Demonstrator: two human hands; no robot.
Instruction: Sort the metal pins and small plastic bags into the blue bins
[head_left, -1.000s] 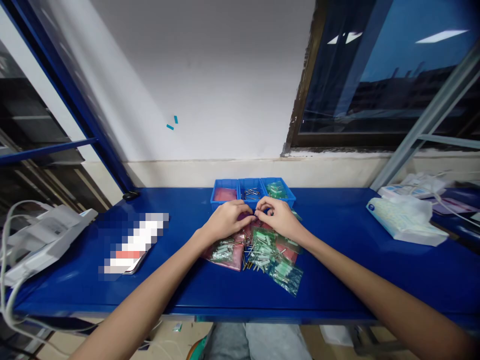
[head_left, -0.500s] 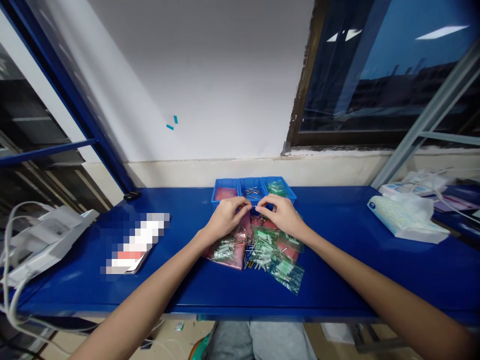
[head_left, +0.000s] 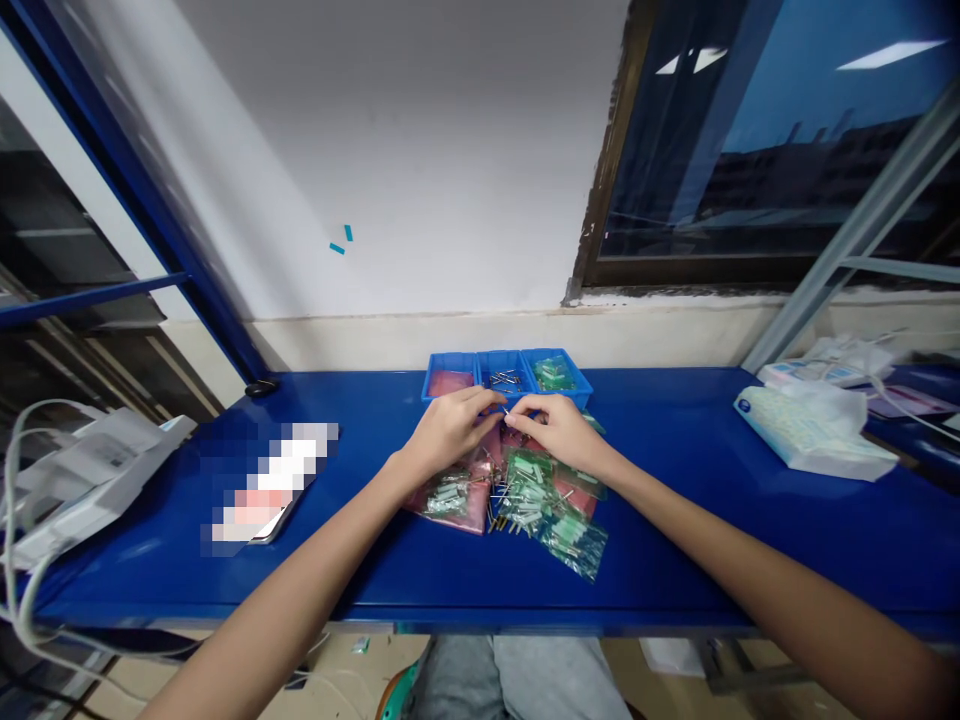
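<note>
Head | right hand (head_left: 559, 428) pinching slim pin (head_left: 507, 412) | left hand (head_left: 448, 430): grip, cannot tell | tissue pack (head_left: 795, 432): print too small

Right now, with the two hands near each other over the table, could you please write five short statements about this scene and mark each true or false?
1. Three blue bins stand in a row. True.
2. The middle bin holds green bags. False: it holds thin metal pieces.
3. The right hand has a small thin piece at its fingertips. True.
4. The left hand lies flat, fingers spread. False: its fingers are bent, close to the right hand.
5. The tissue pack is right of both hands. True.
</note>
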